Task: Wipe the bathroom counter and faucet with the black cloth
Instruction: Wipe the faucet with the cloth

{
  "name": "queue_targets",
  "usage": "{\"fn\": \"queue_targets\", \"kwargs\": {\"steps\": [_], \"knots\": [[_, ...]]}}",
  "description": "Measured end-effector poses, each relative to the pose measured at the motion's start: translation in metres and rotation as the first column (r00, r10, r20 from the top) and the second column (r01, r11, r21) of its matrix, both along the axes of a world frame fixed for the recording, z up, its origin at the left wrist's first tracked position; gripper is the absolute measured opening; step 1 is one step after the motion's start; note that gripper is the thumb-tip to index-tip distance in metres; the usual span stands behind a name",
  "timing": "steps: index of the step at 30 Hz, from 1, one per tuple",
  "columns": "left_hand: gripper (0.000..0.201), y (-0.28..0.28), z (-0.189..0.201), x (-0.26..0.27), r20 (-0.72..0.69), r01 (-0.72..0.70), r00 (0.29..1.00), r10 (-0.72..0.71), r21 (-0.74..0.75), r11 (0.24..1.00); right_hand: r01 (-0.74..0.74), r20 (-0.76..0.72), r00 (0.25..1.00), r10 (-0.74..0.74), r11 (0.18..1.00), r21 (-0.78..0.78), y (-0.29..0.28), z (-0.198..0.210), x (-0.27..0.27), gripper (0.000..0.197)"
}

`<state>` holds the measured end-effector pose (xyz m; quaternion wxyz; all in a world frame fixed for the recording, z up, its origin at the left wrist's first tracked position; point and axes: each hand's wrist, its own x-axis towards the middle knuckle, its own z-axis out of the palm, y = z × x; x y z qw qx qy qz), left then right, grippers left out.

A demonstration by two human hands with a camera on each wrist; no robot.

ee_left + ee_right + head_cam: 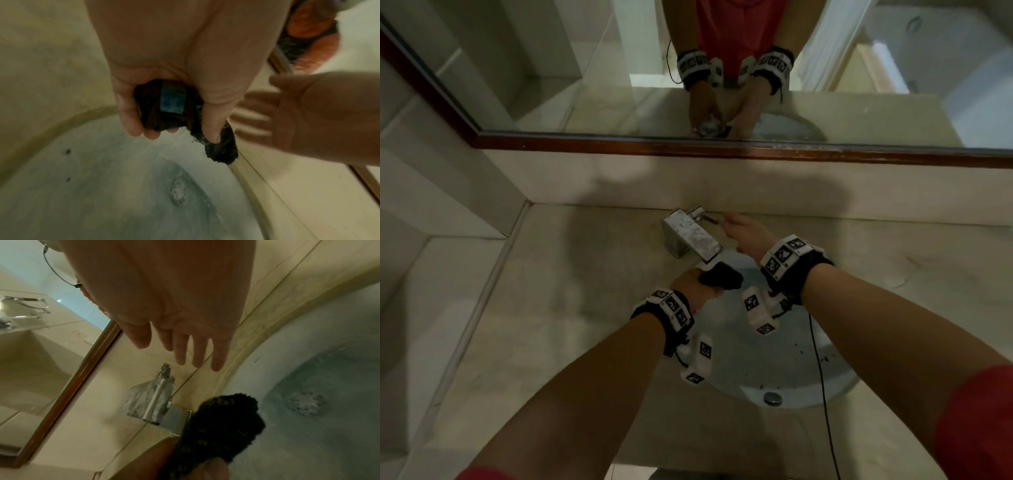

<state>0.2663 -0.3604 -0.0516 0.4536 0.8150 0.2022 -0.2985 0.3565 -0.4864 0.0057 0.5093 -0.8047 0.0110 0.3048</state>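
Note:
A chrome faucet (690,236) (150,402) stands at the back of the beige counter (585,291), its spout over the white sink (784,373). My left hand (695,286) (172,133) grips a bunched black cloth (722,278) (222,151) (222,426) just under the spout's end, over the basin. My right hand (736,226) (185,353) is open with straight fingers beside the faucet's thin lever (703,216) (165,369). I cannot tell whether the fingertips touch it. Water froths in the basin (179,191) (304,404).
A wood-framed mirror (585,68) runs along the low backsplash just behind the faucet. A tiled wall closes the left side. The drain plug (773,398) sits at the near side of the basin, and a thin black cable (822,377) hangs from my right wrist.

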Motion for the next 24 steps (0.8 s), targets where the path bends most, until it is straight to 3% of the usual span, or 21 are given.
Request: {"fn": "queue_targets", "kwargs": {"steps": [2, 4, 6, 9, 11, 13, 16, 19, 21, 22, 24], "knots": [[0.048, -0.002, 0.009, -0.004, 0.051, 0.108, 0.992, -0.115, 0.118, 0.987, 0.101, -0.117, 0.988, -0.102, 0.995, -0.015, -0.02, -0.005, -0.006, 0.049], [0.045, -0.006, 0.024, -0.007, 0.112, 0.183, 0.972, -0.208, 0.199, 0.963, 0.216, -0.341, 0.912, -0.228, 0.974, -0.073, -0.04, -0.007, -0.016, 0.056], [0.04, -0.014, 0.04, -0.007, 0.174, 0.237, 0.939, -0.296, 0.296, 0.925, 0.213, -0.533, 0.816, -0.224, 0.973, -0.083, -0.06, -0.005, -0.027, 0.066], [0.033, -0.028, 0.068, -0.004, 0.261, 0.293, 0.852, -0.454, 0.481, 0.826, 0.283, -0.69, 0.711, -0.133, 0.953, 0.108, -0.081, 0.002, -0.039, 0.068], [0.029, -0.039, 0.085, -0.001, 0.31, 0.297, 0.753, -0.58, 0.627, 0.72, 0.371, -0.712, 0.691, -0.122, 0.906, 0.204, -0.089, 0.012, -0.045, 0.073], [0.025, -0.049, 0.1, 0.002, 0.331, 0.276, 0.647, -0.687, 0.739, 0.615, 0.439, -0.681, 0.721, -0.13, 0.846, 0.303, -0.098, 0.023, -0.048, 0.076], [0.025, -0.064, 0.123, 0.005, 0.31, 0.233, 0.466, -0.829, 0.861, 0.453, 0.48, -0.637, 0.757, -0.147, 0.786, 0.389, -0.108, 0.034, -0.048, 0.058], [0.032, -0.081, 0.141, 0.004, 0.239, 0.165, 0.266, -0.934, 0.943, 0.289, 0.437, -0.579, 0.801, -0.154, 0.812, 0.388, -0.113, 0.039, -0.047, 0.043], [0.036, -0.093, 0.15, 0.001, 0.204, 0.144, 0.23, -0.951, 0.96, 0.241, 0.371, -0.531, 0.839, -0.115, 0.835, 0.406, -0.115, 0.049, -0.048, 0.025], [0.037, -0.099, 0.153, 0.0, 0.189, 0.143, 0.255, -0.948, 0.962, 0.231, 0.35, -0.505, 0.856, -0.108, 0.841, 0.414, -0.117, 0.052, -0.048, 0.02], [0.036, -0.106, 0.153, 0.0, 0.208, 0.164, 0.364, -0.908, 0.945, 0.282, 0.403, -0.517, 0.841, -0.16, 0.823, 0.4, -0.117, 0.058, -0.048, 0.024]]}}
